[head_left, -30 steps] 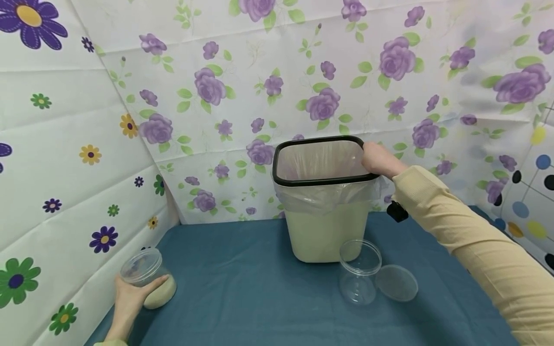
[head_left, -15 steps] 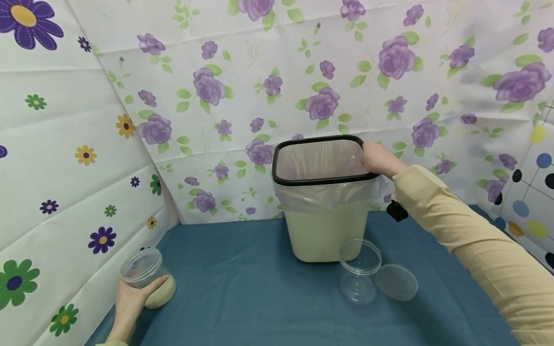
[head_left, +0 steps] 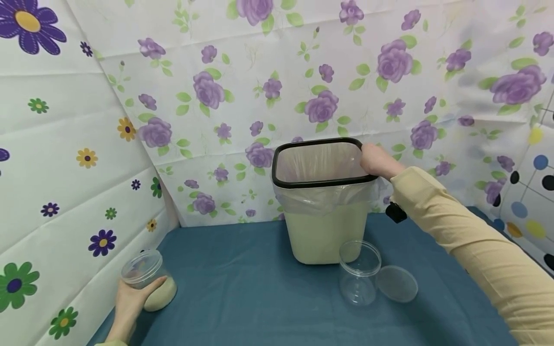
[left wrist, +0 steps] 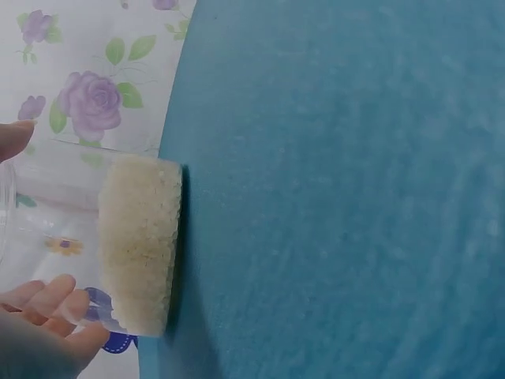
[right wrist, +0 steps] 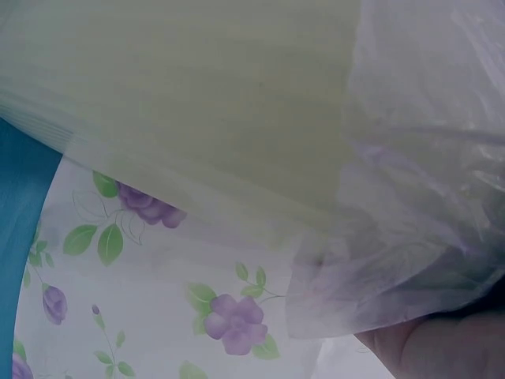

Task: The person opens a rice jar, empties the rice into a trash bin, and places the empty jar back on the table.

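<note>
Left hand (head_left: 130, 300): grip wrapped round the jar (head_left: 151, 273), thumb on one side and fingers on the other, as the left wrist view also shows.
Jar: clear and round, upright on the counter (head_left: 242, 288) at its left end, near the flowered left sheet (head_left: 56, 182).
Filling (left wrist: 140, 245): whitish, grain-like, occupying the lower part of the jar beneath the level of the thumb.
Right hand (head_left: 381, 161): grip closed on the right side of the black rim (head_left: 324, 183) of the bin (head_left: 326, 230); the fingertips are largely hidden.
Bin: pale yellow-green, upright on the counter, right of centre, near the rear sheet (head_left: 242, 86), which bears purple roses.
Liner (head_left: 322, 199): translucent bag covering the interior of the bin, its edge folded outward beneath the rim.
Cup (head_left: 360, 274): clear and round, upright in front of the bin at its right corner, overlapping it in the head view; whether the two touch cannot be told.
Disc (head_left: 397, 284): clear, flat on the counter just to the right of the cup.
Sleeve (head_left: 454, 226): beige, on the right arm, which extends from the lower right; a small black device (head_left: 396, 212) shows beneath the cuff.
</note>
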Motion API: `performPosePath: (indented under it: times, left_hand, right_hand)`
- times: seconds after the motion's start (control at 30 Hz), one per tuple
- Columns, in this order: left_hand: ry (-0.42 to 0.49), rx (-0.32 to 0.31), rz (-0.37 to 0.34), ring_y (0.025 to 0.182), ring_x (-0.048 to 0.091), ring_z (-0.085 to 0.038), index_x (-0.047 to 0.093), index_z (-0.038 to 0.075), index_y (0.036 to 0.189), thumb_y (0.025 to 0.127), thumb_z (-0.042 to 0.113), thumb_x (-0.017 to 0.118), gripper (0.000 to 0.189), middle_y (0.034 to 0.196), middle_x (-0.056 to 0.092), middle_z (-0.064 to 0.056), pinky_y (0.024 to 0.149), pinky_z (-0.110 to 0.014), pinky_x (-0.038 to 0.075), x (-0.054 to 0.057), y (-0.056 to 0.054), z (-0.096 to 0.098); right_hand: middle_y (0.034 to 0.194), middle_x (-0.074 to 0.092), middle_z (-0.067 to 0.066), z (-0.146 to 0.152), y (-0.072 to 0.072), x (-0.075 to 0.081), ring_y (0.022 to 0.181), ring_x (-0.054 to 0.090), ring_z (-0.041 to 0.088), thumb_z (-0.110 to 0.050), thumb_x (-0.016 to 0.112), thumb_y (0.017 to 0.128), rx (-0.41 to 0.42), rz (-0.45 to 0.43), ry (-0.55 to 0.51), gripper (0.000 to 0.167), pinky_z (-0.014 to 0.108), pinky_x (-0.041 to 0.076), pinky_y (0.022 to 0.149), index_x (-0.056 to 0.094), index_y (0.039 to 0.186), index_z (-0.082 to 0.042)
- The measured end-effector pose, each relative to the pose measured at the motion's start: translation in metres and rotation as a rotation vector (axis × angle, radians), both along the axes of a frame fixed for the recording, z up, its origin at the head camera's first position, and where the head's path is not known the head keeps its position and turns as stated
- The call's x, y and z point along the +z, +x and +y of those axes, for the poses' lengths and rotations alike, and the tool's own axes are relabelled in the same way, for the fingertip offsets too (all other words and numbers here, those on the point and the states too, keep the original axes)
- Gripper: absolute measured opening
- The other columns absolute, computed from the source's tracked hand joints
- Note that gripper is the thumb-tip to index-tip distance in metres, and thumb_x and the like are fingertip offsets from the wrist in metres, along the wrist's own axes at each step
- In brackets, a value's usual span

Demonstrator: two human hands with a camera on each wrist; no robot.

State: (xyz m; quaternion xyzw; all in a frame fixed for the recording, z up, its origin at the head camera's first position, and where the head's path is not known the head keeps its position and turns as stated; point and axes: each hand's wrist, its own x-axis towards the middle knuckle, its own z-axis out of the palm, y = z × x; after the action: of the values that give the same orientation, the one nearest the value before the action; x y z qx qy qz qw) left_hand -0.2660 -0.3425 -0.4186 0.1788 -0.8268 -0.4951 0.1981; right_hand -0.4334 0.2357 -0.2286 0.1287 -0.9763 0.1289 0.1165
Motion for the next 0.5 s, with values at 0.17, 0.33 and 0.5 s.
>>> performPosePath:
  times: [0.17,0.33,0.5]
  left_hand:
    - [0.008,0.022,-0.026,0.121,0.024,-0.043,0.008,-0.002,0.141,0.068,0.038,0.079,0.110,0.136,0.024,-0.029,0.095,-0.055,0.020,0.001,0.001,-0.001]
    - [0.020,0.037,-0.003,0.121,0.025,-0.042,0.011,-0.002,0.141,0.067,0.040,0.079,0.109,0.135,0.026,-0.027,0.095,-0.055,0.020,0.005,0.004,0.001]
    - [-0.005,0.049,0.036,0.119,0.028,-0.040,0.014,-0.002,0.140,0.067,0.041,0.079,0.106,0.133,0.029,-0.025,0.093,-0.055,0.022,0.008,0.006,0.006]
  right_hand:
    - [0.083,0.048,0.027,-0.017,0.037,0.018,0.071,0.047,0.035,0.008,0.035,0.076,0.009,-0.030,-0.021,0.015,0.044,0.042,0.067,0.044,0.086,0.015]
    - [0.084,0.047,0.027,-0.024,0.051,0.026,0.071,0.046,0.035,0.009,0.033,0.077,-0.002,-0.053,-0.024,0.015,0.044,0.042,0.067,0.044,0.087,0.015]
    - [0.086,0.050,0.027,-0.007,0.014,0.007,0.071,0.049,0.034,0.005,0.037,0.078,0.012,-0.011,-0.013,0.017,0.043,0.043,0.065,0.047,0.089,0.012]
